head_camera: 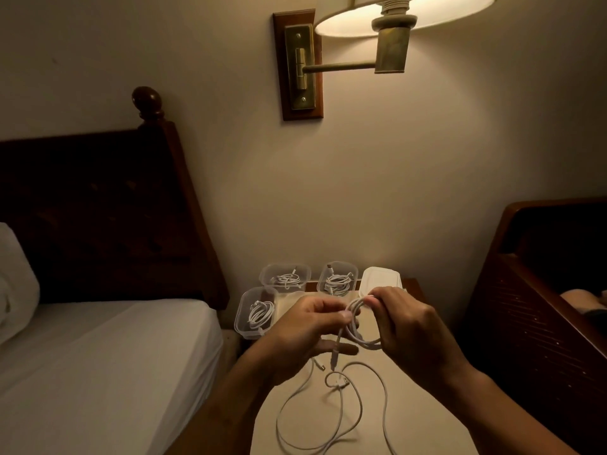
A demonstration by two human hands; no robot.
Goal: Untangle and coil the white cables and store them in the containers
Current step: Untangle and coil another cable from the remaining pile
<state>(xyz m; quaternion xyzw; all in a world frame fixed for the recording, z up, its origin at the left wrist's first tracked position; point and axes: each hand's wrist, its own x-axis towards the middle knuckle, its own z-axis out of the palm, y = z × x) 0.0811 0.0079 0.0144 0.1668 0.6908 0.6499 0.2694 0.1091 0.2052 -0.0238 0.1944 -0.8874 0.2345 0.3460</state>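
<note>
A pillow lies at the far left on a white bed, with a dark headboard behind it. Just right of the bed stands the surface, pale on top with wooden edges.

Three clear containers sit at its far end, each holding a coiled white cable: the near container at the left edge, the back-left container behind it, and the back-middle container beside that one. Right of them lies a white lid — whether a container sits under it I cannot tell.

Above the surface, the left hand pinches a small coil between thumb and fingers. The right hand has its fingers curled over the top of the same coil, so the coil hangs between the two hands.

From it the loose cable drops to the surface and spreads in wide, crossing loops toward the near edge; plug ends show just below the hands.

High on the wall a lit lamp hangs from a brass arm — at the far right stands a dark wooden frame.
</note>
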